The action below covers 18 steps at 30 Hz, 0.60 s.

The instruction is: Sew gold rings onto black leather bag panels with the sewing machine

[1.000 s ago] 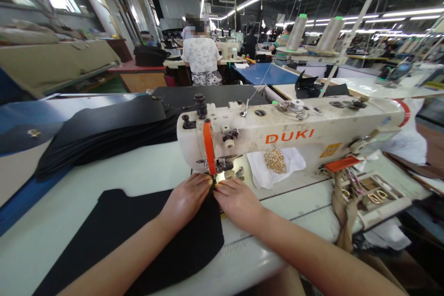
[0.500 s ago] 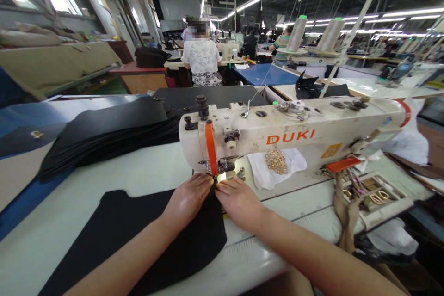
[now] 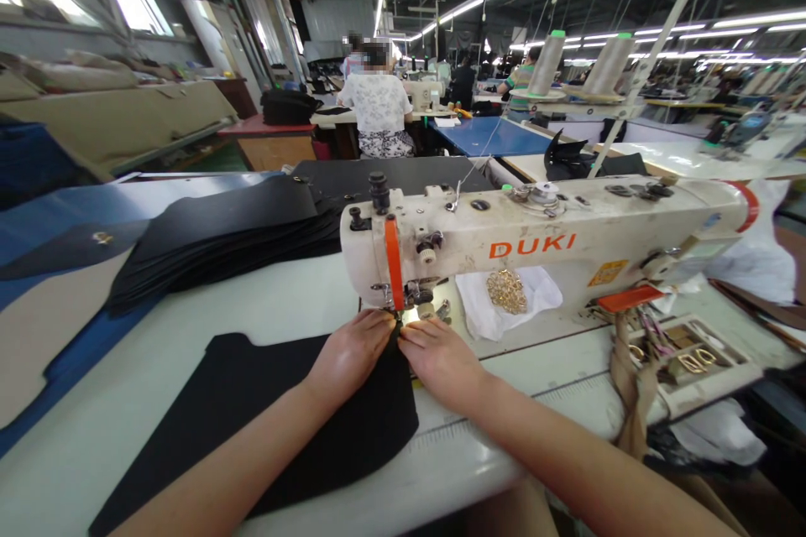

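A large black sheet of material [image 3: 270, 369] lies flat on the sewing machine's table, its upper right corner under the needle area of the white DUKI sewing machine [image 3: 535, 222]. My left hand [image 3: 353, 352] is on the sheet just left of the presser foot, fingers pressed together on its edge. Right of the foot, my right hand [image 3: 441, 357] has its fingers closed at the sheet's corner. The fingertips of both hands nearly meet there. They partly hide the needle and the corner beneath. A small light shines beside the foot.
A stack of black panels [image 3: 232, 226] lies behind on the left. Gold-coloured rings [image 3: 507, 291] rest on white cloth under the machine arm. At the right is a compartment tray [image 3: 711, 390] of metal hardware. Thread cones [image 3: 546, 63] stand behind; a person [image 3: 376, 105] sits farther off.
The camera view has turned slightly left, so the whole scene sits farther right. Both hands stay at the needle with the black sheet; no clear shift of the sheet shows.
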Tool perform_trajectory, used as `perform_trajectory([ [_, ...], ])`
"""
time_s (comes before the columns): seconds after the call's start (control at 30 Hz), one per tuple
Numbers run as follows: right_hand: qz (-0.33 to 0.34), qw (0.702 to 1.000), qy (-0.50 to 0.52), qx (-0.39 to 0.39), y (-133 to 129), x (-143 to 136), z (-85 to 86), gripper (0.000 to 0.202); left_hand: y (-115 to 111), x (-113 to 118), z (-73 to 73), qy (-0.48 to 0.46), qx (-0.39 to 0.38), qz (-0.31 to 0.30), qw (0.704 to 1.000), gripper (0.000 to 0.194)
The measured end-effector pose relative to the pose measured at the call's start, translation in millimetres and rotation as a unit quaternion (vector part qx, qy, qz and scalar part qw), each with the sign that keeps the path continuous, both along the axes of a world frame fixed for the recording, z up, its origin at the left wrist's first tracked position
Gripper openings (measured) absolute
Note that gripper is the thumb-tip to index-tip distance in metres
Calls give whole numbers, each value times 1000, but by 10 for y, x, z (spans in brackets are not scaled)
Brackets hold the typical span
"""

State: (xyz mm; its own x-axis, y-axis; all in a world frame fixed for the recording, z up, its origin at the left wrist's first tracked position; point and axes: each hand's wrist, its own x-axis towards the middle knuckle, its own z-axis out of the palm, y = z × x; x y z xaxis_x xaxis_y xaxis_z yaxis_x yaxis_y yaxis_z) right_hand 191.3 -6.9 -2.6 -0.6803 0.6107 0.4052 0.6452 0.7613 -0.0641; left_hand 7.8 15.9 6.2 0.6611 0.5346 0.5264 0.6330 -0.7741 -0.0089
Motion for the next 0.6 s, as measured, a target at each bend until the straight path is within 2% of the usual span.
perform_trajectory([
  [0.27, 10, 1000, 8, -5, -10, 26, -20, 11, -80, -17, -30, -29, -29, 39, 998, 32],
  [0.6, 3, 1000, -10, -22, -5, 25, -5, 10, -63, -12, -57, -20, -23, 35, 999, 33],
])
